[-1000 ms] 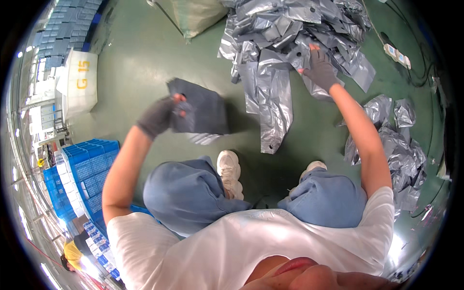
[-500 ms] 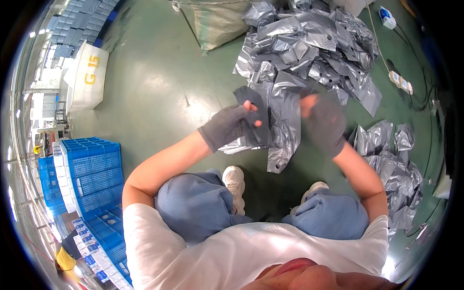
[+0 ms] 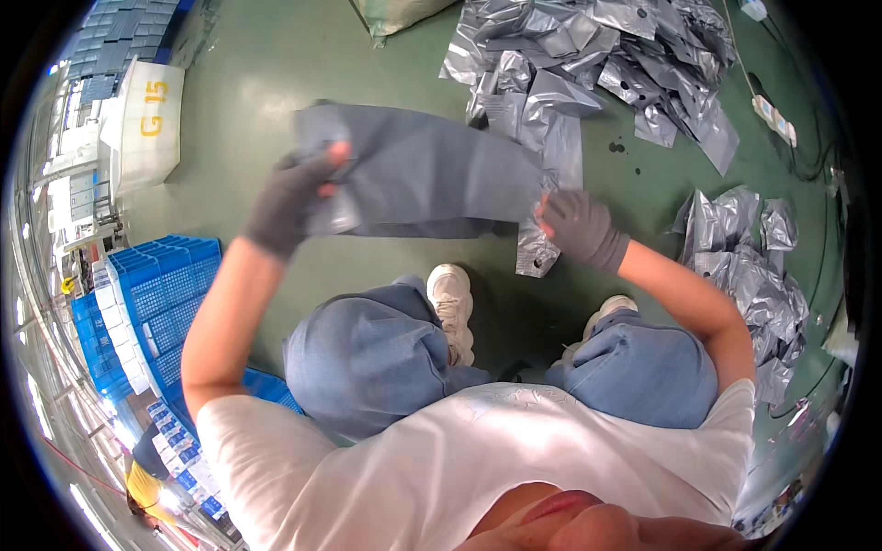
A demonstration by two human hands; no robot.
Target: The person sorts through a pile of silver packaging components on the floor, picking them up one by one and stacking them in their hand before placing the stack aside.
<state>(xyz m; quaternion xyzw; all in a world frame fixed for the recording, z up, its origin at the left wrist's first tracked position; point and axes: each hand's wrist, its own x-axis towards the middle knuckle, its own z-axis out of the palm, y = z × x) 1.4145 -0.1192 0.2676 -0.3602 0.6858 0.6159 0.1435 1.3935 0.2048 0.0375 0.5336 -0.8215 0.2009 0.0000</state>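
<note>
A grey plastic bag [image 3: 432, 170] is stretched sideways above the floor between my two hands, blurred by motion. My left hand [image 3: 292, 204], in a dark fingerless glove, is closed on the bag's left end. In a matching glove, my right hand [image 3: 581, 226] pinches its right end, lower and closer to my body. Beneath and behind it, another shiny grey bag [image 3: 557, 119] lies on the floor, partly covered by the held one. Farther off spreads a large heap of grey bags [image 3: 579, 46]. A smaller heap of crumpled grey bags [image 3: 742, 266] lies to my right.
Blue plastic crates [image 3: 179, 308] stand at my left, with a white bin [image 3: 152, 119] beyond. A pale sack [image 3: 400, 14] shows at the far edge. A power strip [image 3: 774, 119] with cables lies at the far right. Small dark discs [image 3: 616, 147] dot the green floor.
My left hand has swung left, and the grey bag, earlier bunched dark in it, is now drawn out wide. My right hand has moved down and left onto the bag's other end.
</note>
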